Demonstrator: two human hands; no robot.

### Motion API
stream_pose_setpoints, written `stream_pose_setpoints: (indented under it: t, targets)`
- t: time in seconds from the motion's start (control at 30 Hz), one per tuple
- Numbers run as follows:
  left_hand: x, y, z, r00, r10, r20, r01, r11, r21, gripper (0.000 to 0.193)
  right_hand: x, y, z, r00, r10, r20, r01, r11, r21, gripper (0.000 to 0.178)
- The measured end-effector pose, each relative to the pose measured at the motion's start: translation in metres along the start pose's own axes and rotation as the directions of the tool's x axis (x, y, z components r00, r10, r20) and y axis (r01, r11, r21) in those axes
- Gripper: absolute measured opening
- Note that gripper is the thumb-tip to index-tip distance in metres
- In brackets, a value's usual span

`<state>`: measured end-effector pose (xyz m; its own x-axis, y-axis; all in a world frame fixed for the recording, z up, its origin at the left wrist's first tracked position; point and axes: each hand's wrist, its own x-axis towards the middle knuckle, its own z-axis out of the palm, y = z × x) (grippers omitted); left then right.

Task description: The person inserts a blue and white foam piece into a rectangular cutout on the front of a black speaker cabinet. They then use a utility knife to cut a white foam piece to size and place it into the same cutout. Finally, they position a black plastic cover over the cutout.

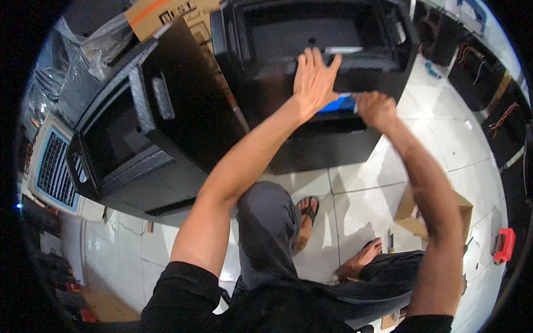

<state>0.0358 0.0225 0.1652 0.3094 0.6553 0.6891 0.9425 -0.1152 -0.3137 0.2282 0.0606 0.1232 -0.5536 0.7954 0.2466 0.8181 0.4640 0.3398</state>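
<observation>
A black box-shaped cabinet (pixel 338 150), like a speaker housing, stands before me with a recessed front panel (pixel 311 30). My left hand (pixel 317 80) rests on its lower frame, fingers spread toward the recess. A flat blue piece (pixel 337 104) with a pale edge lies along the cabinet just under that hand; its exact kind I cannot make out. At the right end of the blue piece, my right hand (pixel 377 111) is closed around it, its fingertips partly hidden. Below the blue piece is a dark slot (pixel 333 125) in the cabinet.
A second black cabinet (pixel 194 94) with a side handle hole stands at left. Behind it are a cardboard box (pixel 145 21) and plastic wrapping (pixel 72 61). An open carton (pixel 408 219) and a red object (pixel 504 246) sit on the tiled floor (pixel 361 205) at right.
</observation>
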Motion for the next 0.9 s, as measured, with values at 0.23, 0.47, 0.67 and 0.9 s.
stream_pose_setpoints:
  t: [0.23, 0.47, 0.67, 0.9]
  targets:
    - [0.002, 0.0, -0.011, 1.0, -0.021, 0.0, 0.021, 0.999, 0.049, 0.095, -0.031, 0.001, -0.044, 0.973, 0.196, 0.125, -0.222, 0.943, 0.247, 0.06]
    - [-0.001, 0.008, -0.011, 0.996, -0.034, 0.088, 0.029, 0.998, 0.055, 0.096, -0.028, 0.018, -0.045, 0.953, 0.084, 0.291, -0.163, 0.952, 0.26, 0.068]
    - [0.02, 0.02, -0.008, 0.991, 0.062, 0.12, -0.08, 0.984, 0.156, 0.099, -0.012, 0.021, -0.032, 0.97, 0.044, 0.24, -0.096, 0.973, 0.209, 0.066]
    - [0.021, 0.022, 0.016, 0.999, 0.039, -0.02, -0.038, 0.997, 0.066, 0.09, -0.003, 0.017, -0.051, 0.936, 0.048, 0.35, -0.122, 0.973, 0.193, 0.064]
